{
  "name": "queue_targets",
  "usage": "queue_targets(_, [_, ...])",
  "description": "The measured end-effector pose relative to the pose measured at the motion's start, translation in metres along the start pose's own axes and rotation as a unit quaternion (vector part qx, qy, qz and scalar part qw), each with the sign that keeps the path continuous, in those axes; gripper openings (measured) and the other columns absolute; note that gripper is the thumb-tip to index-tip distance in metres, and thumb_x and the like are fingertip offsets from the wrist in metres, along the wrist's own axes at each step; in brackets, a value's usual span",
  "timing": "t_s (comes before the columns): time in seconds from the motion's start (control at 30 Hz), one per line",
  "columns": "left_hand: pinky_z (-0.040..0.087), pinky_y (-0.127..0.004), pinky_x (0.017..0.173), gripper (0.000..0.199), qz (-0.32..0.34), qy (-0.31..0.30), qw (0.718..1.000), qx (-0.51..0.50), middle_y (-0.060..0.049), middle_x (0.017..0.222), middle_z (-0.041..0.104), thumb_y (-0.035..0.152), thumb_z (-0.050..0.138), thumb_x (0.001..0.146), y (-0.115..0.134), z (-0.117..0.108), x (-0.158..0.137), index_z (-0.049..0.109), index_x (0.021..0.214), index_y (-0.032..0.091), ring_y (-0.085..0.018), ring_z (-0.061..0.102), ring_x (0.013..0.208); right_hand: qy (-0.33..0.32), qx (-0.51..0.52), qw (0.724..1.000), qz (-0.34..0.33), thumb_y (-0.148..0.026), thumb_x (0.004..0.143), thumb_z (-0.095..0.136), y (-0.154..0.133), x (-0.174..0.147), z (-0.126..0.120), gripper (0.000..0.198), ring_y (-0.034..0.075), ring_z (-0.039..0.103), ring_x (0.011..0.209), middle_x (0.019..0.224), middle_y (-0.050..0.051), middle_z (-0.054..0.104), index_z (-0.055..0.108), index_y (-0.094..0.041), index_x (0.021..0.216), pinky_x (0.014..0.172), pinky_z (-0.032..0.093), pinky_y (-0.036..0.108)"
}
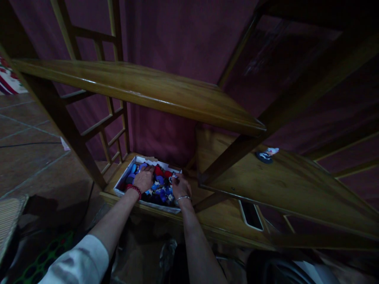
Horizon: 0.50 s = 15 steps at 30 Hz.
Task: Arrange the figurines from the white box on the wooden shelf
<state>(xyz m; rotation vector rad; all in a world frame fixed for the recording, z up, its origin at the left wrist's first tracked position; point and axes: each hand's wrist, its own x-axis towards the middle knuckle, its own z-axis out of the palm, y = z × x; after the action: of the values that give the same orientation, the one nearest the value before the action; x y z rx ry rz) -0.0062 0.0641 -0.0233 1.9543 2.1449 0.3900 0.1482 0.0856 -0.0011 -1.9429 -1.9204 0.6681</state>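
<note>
A shallow white cardboard box (162, 206) sits on the low wooden shelf, filled with small figurines (162, 193) in blue, purple, red and white. My left hand (144, 178), with a red bead bracelet at the wrist, reaches in from above. Its fingers lie stretched over the pieces on the box's left half, and their tips are partly hidden. At the right end of the box, my right hand (181, 186), wearing a silver bangle, has its fingers drawn together on a small white-and-dark figurine (174, 177). Dim light hides the figurine's details.
A thick wooden shelf (142, 85) crosses above the box. On another shelf (284, 177) to the right stands a small figurine on a dark round base (264, 157). A white-rimmed dark tray (251, 215) lies on the lower right shelf. Slatted lattice (102, 128) rises at left.
</note>
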Motion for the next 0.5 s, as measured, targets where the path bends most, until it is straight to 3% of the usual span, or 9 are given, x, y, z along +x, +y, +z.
queue_targets(0.17, [0.031,-0.033,0.092,0.046,0.019,-0.029,0.999,0.013,-0.012,0.111,0.055,0.016,0.04,0.074,0.012,0.009,0.008,0.042,0.12,0.011,-0.023,0.04,0.11,-0.006,0.023,1.0,0.006,-0.027,0.08,0.041,-0.002,0.002,-0.001,0.027,0.015,0.059,0.082,0.091,0.004,0.066,0.055,-0.02,0.101,0.067,0.041,0.022])
queue_targets(0.3, [0.031,-0.033,0.091,0.057,0.023,-0.049,0.998,0.018,-0.018,0.108,0.055,0.013,0.04,0.072,0.022,0.014,0.005,0.031,0.126,0.0,-0.025,0.043,0.107,-0.002,0.024,1.0,0.011,-0.026,0.081,0.041,-0.004,0.002,0.0,0.026,0.016,0.058,0.087,0.093,0.004,0.065,0.056,-0.02,0.101,0.071,0.041,0.023])
queue_targets(0.5, [0.034,-0.036,0.088,0.057,0.038,-0.074,0.996,0.035,-0.019,0.118,0.045,0.01,0.037,0.072,0.04,0.011,-0.007,0.028,0.128,0.009,-0.026,0.042,0.108,0.003,0.009,1.0,-0.002,-0.028,0.079,0.043,-0.001,0.002,0.006,0.026,0.016,0.057,0.089,0.09,0.001,0.066,0.054,-0.024,0.103,0.071,0.041,0.024])
